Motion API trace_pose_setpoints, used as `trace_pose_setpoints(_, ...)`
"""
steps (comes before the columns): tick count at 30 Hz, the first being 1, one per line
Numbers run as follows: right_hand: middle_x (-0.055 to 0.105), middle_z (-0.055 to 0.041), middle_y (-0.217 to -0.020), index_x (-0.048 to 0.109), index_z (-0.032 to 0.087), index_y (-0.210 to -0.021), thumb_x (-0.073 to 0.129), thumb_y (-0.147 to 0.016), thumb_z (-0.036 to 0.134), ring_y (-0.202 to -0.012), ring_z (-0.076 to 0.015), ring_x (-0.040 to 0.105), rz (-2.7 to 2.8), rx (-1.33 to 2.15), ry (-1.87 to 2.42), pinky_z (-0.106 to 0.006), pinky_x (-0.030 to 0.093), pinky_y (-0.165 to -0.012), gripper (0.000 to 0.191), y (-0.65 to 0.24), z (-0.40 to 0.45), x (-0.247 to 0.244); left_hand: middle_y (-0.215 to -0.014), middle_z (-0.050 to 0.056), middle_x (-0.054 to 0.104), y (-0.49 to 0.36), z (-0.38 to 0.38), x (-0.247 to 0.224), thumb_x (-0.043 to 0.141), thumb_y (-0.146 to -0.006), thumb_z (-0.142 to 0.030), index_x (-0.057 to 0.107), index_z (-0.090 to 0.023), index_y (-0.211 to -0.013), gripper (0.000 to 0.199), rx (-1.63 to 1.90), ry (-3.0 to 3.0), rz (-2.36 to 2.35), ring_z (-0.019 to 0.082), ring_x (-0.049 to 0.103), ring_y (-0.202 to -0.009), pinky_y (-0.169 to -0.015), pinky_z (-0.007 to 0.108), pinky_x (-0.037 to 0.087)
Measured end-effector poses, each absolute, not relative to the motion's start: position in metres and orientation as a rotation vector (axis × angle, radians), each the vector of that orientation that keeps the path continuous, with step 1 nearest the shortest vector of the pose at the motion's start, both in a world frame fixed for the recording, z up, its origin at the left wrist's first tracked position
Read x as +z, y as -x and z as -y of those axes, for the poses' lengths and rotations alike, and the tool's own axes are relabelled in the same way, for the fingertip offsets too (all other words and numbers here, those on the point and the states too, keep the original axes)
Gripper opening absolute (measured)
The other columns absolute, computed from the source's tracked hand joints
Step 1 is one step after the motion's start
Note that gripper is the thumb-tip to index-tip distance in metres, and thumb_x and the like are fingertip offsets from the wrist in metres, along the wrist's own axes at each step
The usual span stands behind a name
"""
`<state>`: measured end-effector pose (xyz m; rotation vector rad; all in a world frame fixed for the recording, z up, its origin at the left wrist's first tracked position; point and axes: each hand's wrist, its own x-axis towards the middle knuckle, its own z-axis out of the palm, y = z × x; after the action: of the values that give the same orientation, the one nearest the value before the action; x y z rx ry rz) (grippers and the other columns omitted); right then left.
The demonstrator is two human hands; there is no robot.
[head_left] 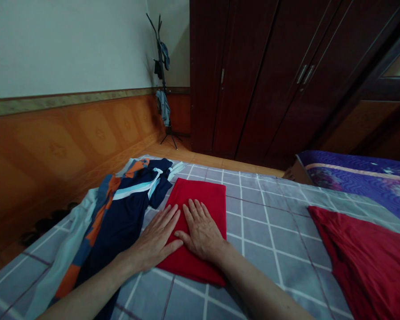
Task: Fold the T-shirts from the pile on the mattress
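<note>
A folded red cloth (206,191) lies flat on the grey checked bedspread (260,231). My left hand (158,238) rests palm down over its left edge, fingers stretched out and pointing up and to the right. Flat on the middle of the same cloth is my right hand (202,231), its fingers extended, its thumb close to the left thumb. Neither hand grips anything. Left of the cloth lies a pile of clothes, with a navy garment (130,218) and an orange, blue and grey one (98,222).
Another red garment (376,258) lies at the right. Beyond the bed stand a dark wooden wardrobe (246,80) and a black coat rack (162,73) with items hung on it. A purple patterned bedcover (363,171) is at the far right. A wall runs along the left.
</note>
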<state>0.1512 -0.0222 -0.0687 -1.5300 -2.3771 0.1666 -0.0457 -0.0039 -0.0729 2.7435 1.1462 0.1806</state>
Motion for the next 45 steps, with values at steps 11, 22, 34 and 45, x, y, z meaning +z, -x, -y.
trace_pose_setpoints(11,0.020,-0.0207,-0.148,0.031,0.005,-0.143,0.052,-0.086,0.051,-0.137,-0.0359,0.018,2.413,0.122,1.538,-0.049,0.028,-0.110,0.076,-0.126,0.085,-0.066,-0.154,0.004,0.017,0.052,-0.001,-0.075,0.029,-0.098,-0.028,0.014,-0.025,-0.148,0.053,0.297,-2.643,-1.100,0.021,0.018,-0.141,-0.114,0.045,0.022)
trace_pose_setpoints(22,0.039,-0.0220,-0.141,0.015,0.003,-0.147,0.054,-0.080,0.058,-0.126,-0.0367,0.043,2.371,-0.447,1.456,-0.044,0.047,-0.092,0.095,-0.186,0.119,-0.095,-0.154,0.004,0.017,0.051,0.000,-0.068,0.038,-0.096,-0.040,0.013,-0.026,-0.148,0.060,0.327,-2.624,-1.120,0.026,0.017,-0.141,-0.112,0.047,0.026)
trace_pose_setpoints(34,0.055,-0.0155,-0.128,0.034,0.021,-0.142,0.048,-0.087,0.052,-0.107,-0.0275,0.060,1.060,0.867,1.709,-0.035,0.055,-0.078,0.065,-0.187,0.140,-0.083,-0.152,0.010,0.024,0.055,-0.007,-0.075,0.047,-0.091,-0.035,0.029,-0.022,-0.144,0.058,0.529,-2.424,-1.275,0.026,0.028,-0.138,-0.108,0.043,0.034)
trace_pose_setpoints(45,0.062,-0.0016,-0.065,0.046,0.013,-0.108,0.069,-0.069,0.044,-0.044,-0.0127,0.057,0.576,1.532,1.410,-0.021,0.042,-0.040,0.055,-0.145,0.103,-0.037,-0.137,0.011,0.047,0.057,-0.016,-0.077,0.051,-0.087,-0.034,0.042,-0.021,-0.135,0.050,0.707,-2.330,-1.294,0.026,0.044,-0.126,-0.105,0.047,0.037)
